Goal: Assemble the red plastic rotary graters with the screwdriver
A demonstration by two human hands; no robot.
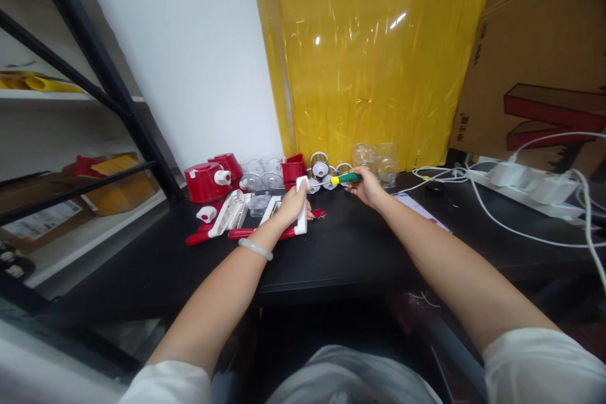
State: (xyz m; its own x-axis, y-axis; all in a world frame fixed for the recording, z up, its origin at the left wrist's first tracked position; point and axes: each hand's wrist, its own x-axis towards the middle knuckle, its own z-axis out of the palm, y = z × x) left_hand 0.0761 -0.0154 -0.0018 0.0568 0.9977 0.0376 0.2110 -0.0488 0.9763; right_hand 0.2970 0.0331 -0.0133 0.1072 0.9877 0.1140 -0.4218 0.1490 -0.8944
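Note:
My left hand (292, 203) is closed around a white plastic frame with a red handle (302, 218), held up over the black desk. In my right hand (364, 186) is a screwdriver (348, 178) with a green and yellow handle, gripped by its rear end. Its shaft points left at the top of the white frame; whether the tip touches a screw I cannot make out. Small red parts (320, 214) lie on the desk just beyond my left hand. More white pieces with red handles (230, 211) rest to its left.
Red housings (207, 181), clear plastic cups (262, 173), a red hopper (294, 168) and metal-and-white drums (320, 165) line the back of the desk (360, 252). A paper sheet (421, 208) and a power strip (525, 189) with loose white cables are at right. Shelving stands left.

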